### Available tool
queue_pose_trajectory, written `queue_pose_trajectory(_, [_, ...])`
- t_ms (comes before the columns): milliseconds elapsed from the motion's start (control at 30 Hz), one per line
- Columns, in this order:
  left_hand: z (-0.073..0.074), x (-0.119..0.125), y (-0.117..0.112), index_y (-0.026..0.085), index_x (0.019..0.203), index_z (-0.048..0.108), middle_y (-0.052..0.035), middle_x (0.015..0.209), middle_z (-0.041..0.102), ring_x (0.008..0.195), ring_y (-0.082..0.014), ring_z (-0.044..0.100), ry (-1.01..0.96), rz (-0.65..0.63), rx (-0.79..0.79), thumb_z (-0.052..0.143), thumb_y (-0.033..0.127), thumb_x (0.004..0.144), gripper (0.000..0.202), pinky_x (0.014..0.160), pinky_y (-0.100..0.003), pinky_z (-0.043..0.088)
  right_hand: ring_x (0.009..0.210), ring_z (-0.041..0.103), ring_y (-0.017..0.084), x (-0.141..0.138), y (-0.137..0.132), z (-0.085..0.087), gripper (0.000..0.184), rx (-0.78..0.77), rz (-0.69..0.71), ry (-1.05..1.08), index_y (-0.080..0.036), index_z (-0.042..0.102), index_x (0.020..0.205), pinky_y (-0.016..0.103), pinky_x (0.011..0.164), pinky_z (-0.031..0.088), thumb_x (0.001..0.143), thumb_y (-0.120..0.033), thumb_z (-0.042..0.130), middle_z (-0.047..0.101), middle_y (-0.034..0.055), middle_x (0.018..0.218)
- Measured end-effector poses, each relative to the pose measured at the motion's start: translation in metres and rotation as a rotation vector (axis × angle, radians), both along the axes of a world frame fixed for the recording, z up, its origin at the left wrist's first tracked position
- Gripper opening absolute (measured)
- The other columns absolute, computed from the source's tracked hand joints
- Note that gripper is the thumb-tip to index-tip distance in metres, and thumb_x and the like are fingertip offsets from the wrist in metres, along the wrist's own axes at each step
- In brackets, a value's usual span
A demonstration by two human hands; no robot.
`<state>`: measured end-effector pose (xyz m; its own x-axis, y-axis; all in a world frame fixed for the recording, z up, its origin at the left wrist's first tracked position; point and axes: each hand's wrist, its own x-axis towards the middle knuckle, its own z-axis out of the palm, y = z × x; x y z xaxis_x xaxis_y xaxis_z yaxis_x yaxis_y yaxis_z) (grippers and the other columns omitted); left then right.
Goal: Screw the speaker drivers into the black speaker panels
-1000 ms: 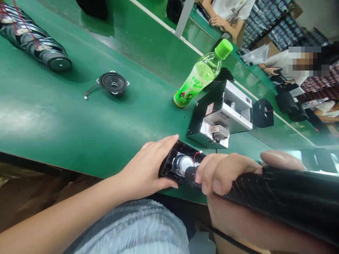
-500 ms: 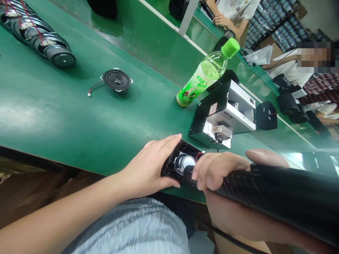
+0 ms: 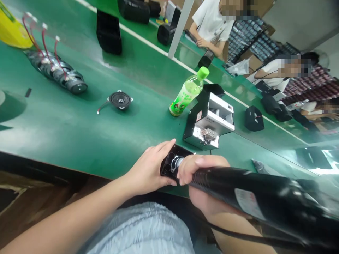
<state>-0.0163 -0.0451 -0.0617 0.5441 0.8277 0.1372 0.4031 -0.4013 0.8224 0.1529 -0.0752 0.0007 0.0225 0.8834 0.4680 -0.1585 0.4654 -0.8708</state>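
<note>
My left hand (image 3: 150, 168) grips a black speaker housing (image 3: 167, 160) at the bench's near edge, thumb on the near side and fingers on the far side. Inside the housing sits a round silver-and-white speaker driver (image 3: 177, 163), partly covered by my right hand. My right hand (image 3: 200, 169) is wrapped round a long black corded electric screwdriver (image 3: 238, 187). The tool's front end points into the housing; its tip is hidden behind my fingers. A loose speaker driver (image 3: 120, 100) with a short red-and-black lead lies face up farther left on the bench.
A screw feeder machine (image 3: 209, 121) stands just beyond the housing, with a green drink bottle (image 3: 186, 93) beside it. Several stacked speaker drivers (image 3: 60, 72) with red wires lie at left. Black speaker cases (image 3: 109, 31) stand farther back. Co-workers (image 3: 212, 24) sit across the green bench (image 3: 66, 130).
My view has shifted, bringing more of the bench's left side into sight. The screwdriver lies flatter and my right hand covers more of the driver. My left hand keeps its hold on the housing.
</note>
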Motion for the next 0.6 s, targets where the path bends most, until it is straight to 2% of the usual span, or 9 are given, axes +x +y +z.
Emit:
queue_pose_trajectory(100, [0.008,-0.002,0.002,0.034,0.180,0.006,-0.0211,0.178,0.041,0.163,-0.0409,0.046,0.078,-0.018,0.015,0.099,0.036,0.077,0.139,0.129,-0.063,0.045,0.053,0.062,0.016,-0.004,0.000,-0.012,0.058,0.117,-0.007,0.080,-0.027,0.073,0.118,0.032,0.054,0.052,0.103,-0.079,0.051,0.068,-0.0024,0.068])
queue_pose_trajectory(167, [0.017,-0.004,0.005,0.032,0.180,0.004,-0.0240,0.180,0.036,0.165,-0.0437,0.043,0.145,-0.044,0.044,0.099,0.035,0.076,0.141,0.128,-0.066,0.046,0.058,0.062,0.013,-0.008,0.002,-0.022,0.054,0.169,-0.010,0.136,-0.022,0.071,0.119,0.028,0.056,0.054,0.105,-0.072,0.055,0.069,-0.0024,0.075])
queue_pose_trajectory(267, [0.033,-0.003,0.014,0.034,0.179,0.017,-0.0227,0.185,0.027,0.170,-0.0476,0.031,0.237,-0.107,0.119,0.099,0.030,0.072,0.135,0.131,-0.072,0.039,0.069,0.066,0.011,-0.013,0.003,-0.034,0.045,0.217,-0.017,0.184,-0.016,0.070,0.124,0.027,0.063,0.060,0.106,-0.057,0.066,0.072,0.0013,0.094])
queue_pose_trajectory(333, [0.043,0.002,0.020,0.035,0.175,0.033,-0.0190,0.182,0.036,0.169,-0.0478,0.033,0.281,-0.161,0.171,0.098,0.025,0.068,0.126,0.133,-0.072,0.034,0.081,0.070,0.014,-0.017,0.004,-0.034,0.039,0.208,-0.040,0.193,-0.017,0.070,0.127,0.031,0.070,0.064,0.107,-0.050,0.068,0.075,0.0049,0.107])
queue_pose_trajectory(400, [0.052,0.010,0.024,0.034,0.168,0.047,-0.0161,0.169,0.055,0.160,-0.0469,0.047,0.315,-0.200,0.205,0.097,0.025,0.064,0.115,0.132,-0.070,0.037,0.087,0.072,0.017,-0.018,0.005,-0.024,0.045,0.179,-0.064,0.197,-0.017,0.070,0.127,0.034,0.076,0.065,0.104,-0.055,0.070,0.075,0.0064,0.111])
queue_pose_trajectory(433, [0.055,0.014,0.025,0.033,0.164,0.052,-0.0155,0.162,0.061,0.154,-0.0465,0.053,0.332,-0.206,0.213,0.097,0.028,0.062,0.112,0.129,-0.069,0.041,0.084,0.072,0.017,-0.016,0.005,-0.015,0.049,0.159,-0.072,0.205,-0.018,0.071,0.126,0.035,0.075,0.065,0.102,-0.060,0.071,0.075,0.0057,0.106])
queue_pose_trajectory(533, [0.062,0.016,0.022,0.033,0.163,0.056,-0.0159,0.153,0.066,0.142,-0.0467,0.062,0.389,-0.177,0.208,0.100,0.036,0.057,0.114,0.122,-0.068,0.050,0.062,0.063,0.014,0.007,0.000,0.025,0.058,0.098,-0.078,0.284,-0.027,0.071,0.125,0.030,0.061,0.056,0.100,-0.078,0.058,0.068,-0.0011,0.079])
queue_pose_trajectory(600, [0.066,-0.001,0.017,0.037,0.163,0.055,-0.0145,0.152,0.068,0.139,-0.0456,0.064,0.417,-0.151,0.199,0.100,0.038,0.055,0.117,0.120,-0.065,0.054,0.060,0.060,0.014,0.043,-0.005,0.050,0.069,0.090,-0.104,0.374,-0.037,0.070,0.129,0.030,0.061,0.053,0.097,-0.091,0.042,0.064,-0.0035,0.074])
